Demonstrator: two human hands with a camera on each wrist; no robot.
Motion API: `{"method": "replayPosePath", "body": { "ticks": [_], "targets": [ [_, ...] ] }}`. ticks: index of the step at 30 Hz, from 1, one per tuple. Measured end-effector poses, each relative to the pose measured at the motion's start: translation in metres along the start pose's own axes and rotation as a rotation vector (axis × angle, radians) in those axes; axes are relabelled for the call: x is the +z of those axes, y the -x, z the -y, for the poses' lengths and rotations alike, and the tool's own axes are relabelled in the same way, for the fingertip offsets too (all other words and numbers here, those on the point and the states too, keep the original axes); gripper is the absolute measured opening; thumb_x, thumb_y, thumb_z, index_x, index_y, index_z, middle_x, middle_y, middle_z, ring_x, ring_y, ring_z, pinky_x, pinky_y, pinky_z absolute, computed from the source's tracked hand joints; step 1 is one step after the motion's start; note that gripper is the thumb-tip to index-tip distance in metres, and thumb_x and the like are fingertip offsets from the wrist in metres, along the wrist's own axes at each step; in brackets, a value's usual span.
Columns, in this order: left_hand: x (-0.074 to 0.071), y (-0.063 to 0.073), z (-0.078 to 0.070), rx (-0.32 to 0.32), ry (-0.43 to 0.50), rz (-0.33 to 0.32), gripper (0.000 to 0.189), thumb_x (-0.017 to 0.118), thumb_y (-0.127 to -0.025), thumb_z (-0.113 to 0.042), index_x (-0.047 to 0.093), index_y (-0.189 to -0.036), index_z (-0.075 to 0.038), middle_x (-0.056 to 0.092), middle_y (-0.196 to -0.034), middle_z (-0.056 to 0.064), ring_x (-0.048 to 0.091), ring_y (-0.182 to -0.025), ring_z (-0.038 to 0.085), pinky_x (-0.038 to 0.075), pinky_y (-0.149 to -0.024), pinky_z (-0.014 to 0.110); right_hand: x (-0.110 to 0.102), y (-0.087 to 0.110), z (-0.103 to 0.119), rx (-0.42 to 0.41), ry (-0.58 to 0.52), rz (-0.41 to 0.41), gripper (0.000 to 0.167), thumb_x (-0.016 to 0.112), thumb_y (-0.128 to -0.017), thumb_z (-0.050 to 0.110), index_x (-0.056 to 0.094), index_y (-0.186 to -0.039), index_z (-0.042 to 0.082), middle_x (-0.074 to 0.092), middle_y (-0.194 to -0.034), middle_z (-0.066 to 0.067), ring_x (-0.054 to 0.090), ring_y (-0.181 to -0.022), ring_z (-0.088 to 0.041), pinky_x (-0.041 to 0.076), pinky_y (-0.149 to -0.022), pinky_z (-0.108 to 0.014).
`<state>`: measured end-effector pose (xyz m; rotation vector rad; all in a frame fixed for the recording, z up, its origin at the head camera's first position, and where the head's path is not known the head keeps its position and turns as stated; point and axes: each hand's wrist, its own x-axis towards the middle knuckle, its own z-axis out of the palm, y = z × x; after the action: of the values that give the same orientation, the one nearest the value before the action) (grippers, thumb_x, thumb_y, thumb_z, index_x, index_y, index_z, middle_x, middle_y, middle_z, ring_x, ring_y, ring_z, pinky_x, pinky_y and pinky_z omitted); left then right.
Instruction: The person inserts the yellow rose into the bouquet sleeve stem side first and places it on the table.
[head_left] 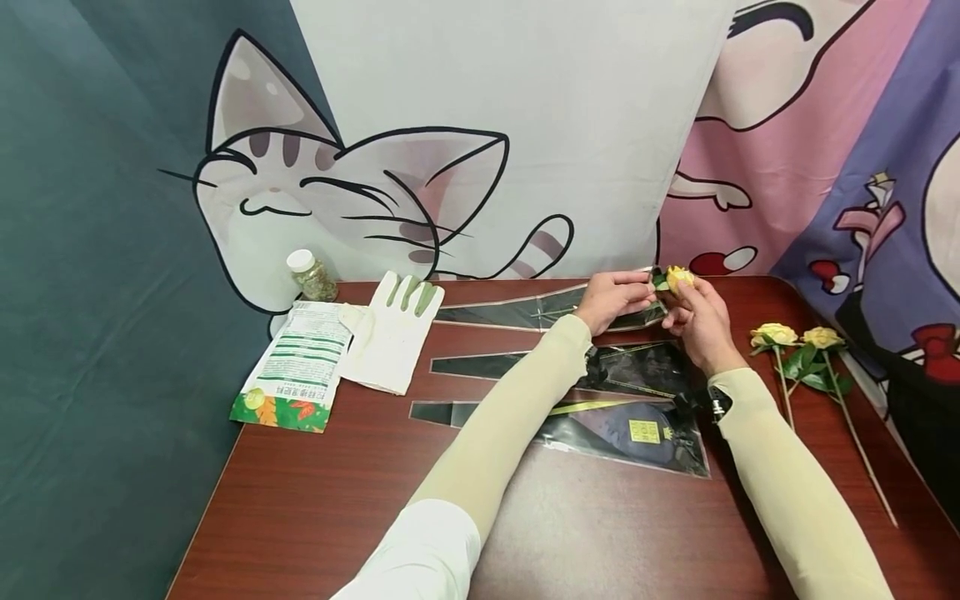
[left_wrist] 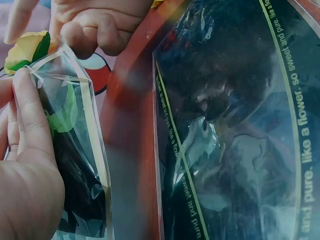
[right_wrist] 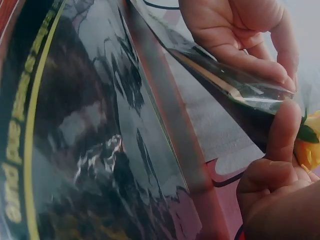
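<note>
At the back of the table lies a narrow, tapering flower sleeve point(head_left: 498, 313), dark with a clear front. My left hand point(head_left: 609, 300) pinches it near its wide right end. A yellow rose point(head_left: 678, 277) pokes out of that end, its bloom held in the fingers of my right hand point(head_left: 705, 325). In the left wrist view a green leaf point(left_wrist: 69, 110) shows through the clear film, inside the sleeve. The right wrist view has my right thumb point(right_wrist: 285, 130) against the sleeve's mouth, right beside the yellow petals. Most of the stem is hidden.
Two more sleeves lie nearer me, a middle one point(head_left: 645, 367) and a front one point(head_left: 585, 433) with a yellow label. Two yellow roses point(head_left: 774, 335) lie at the right. A white glove point(head_left: 390, 350), a printed bag point(head_left: 296, 362) and a jar point(head_left: 315, 279) are at the left.
</note>
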<state>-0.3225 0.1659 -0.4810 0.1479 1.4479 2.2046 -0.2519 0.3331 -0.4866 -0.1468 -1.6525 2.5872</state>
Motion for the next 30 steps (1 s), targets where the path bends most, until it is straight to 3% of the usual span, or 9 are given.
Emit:
{"method": "replayPosePath", "body": {
  "ticks": [8,17,23,30],
  "targets": [
    [0.0002,0.0002,-0.0025,-0.003,-0.01,0.008,0.023,0.072,-0.095,0.007,0.08,-0.115,-0.001,0.081,-0.098,0.014,0.077,-0.08,0.015,0.066,-0.077,0.026,0.0003,-0.0028,0.0002,-0.037,0.064,-0.104,0.026,0.07,-0.104,0.026,0.053,-0.12,0.016,0.065,-0.097,0.001,0.055,-0.047,-0.01,0.051,-0.044,-0.02],
    [0.0011,-0.0018,-0.001,-0.006,-0.014,0.017,0.025,0.071,-0.095,0.008,0.08,-0.117,0.0,0.081,-0.098,0.014,0.075,-0.076,0.013,0.066,-0.076,0.025,-0.005,-0.0038,-0.0003,-0.023,0.125,-0.104,0.013,0.073,-0.102,0.023,0.067,-0.11,0.013,0.067,-0.077,0.004,0.06,-0.047,-0.01,0.048,-0.042,-0.019],
    [0.0037,0.0011,-0.0041,-0.011,-0.012,0.026,0.024,0.073,-0.095,0.006,0.08,-0.116,-0.002,0.081,-0.1,0.015,0.076,-0.077,0.013,0.066,-0.078,0.027,-0.0061,-0.0038,-0.002,-0.021,0.142,-0.102,0.013,0.075,-0.101,0.022,0.072,-0.11,0.014,0.067,-0.077,0.004,0.063,-0.05,-0.009,0.048,-0.043,-0.018],
    [0.0057,-0.0014,-0.0049,-0.002,0.014,0.02,0.021,0.072,-0.094,0.008,0.081,-0.111,-0.002,0.081,-0.094,0.016,0.075,-0.073,0.012,0.064,-0.07,0.02,-0.0053,-0.0025,-0.0023,-0.017,0.183,-0.083,0.021,0.074,-0.101,0.022,0.067,-0.119,0.014,0.071,-0.082,0.007,0.064,-0.054,-0.008,0.05,-0.045,-0.018]
  ]
}}
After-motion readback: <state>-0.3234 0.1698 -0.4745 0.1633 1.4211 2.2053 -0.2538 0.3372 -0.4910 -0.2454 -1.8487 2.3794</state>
